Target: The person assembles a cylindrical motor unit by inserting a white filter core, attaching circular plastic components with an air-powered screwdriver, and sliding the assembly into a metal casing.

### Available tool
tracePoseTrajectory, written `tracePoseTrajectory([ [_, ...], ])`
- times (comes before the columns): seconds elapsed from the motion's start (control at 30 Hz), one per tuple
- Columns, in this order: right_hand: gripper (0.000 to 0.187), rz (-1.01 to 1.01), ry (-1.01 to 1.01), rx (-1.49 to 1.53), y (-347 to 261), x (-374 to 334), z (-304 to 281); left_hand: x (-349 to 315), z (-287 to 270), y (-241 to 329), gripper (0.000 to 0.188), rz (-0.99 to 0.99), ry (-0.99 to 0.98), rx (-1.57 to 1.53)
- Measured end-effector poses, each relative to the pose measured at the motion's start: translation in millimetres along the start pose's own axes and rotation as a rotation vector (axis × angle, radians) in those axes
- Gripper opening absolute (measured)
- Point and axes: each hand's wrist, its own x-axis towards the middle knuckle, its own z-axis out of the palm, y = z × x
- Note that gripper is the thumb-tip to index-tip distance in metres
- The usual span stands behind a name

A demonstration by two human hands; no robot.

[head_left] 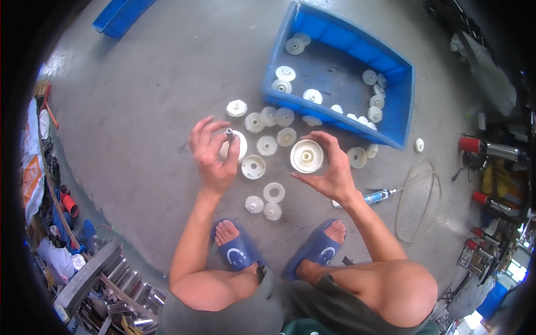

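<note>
My right hand [333, 172] grips a round white plastic part [307, 156] by its rim, thumb below and fingers above. That part has stepped rings and a hollow hub in its middle, facing up. In my left hand [214, 153] a short dark metal pin [229, 134] is pinched between thumb and fingers. A white disc [242, 146] shows behind those fingers; whether they touch it I cannot tell. Between and beyond my hands, several white plastic discs lie on the floor, among them a slotted disc [253, 167] and a flat ring [273, 192].
A blue bin [340, 114] with several white discs stands at the far right. Another blue bin [114, 25] is at the far left. A blue pen-shaped tool [377, 196] with a looped hose [397, 223] lies right of my forearm. Metal pieces [131, 290] crowd the lower left.
</note>
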Motion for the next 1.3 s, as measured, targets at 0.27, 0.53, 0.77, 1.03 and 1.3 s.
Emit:
tracePoseTrajectory([
  [0.27,0.092,-0.090,-0.104,-0.137,-2,13,-42,12,45,24,0.016,0.092,-0.423,-0.253],
  [0.53,0.094,0.098,-0.208,0.116,5,6,-46,18,41,60,0.018,0.350,-0.651,0.006],
  [0.77,0.078,0.186,-0.339,0.120,6,1,-53,21,29,87,0.018,0.345,-0.837,0.108],
  [1.03,0.039,0.366,-0.270,0.287,4,-11,-30,9,40,83,0.019,0.350,-0.863,0.010],
  [1.3,0.023,0.280,-0.125,0.392,4,-21,-16,14,41,95,0.015,0.181,-1.034,-0.049],
])
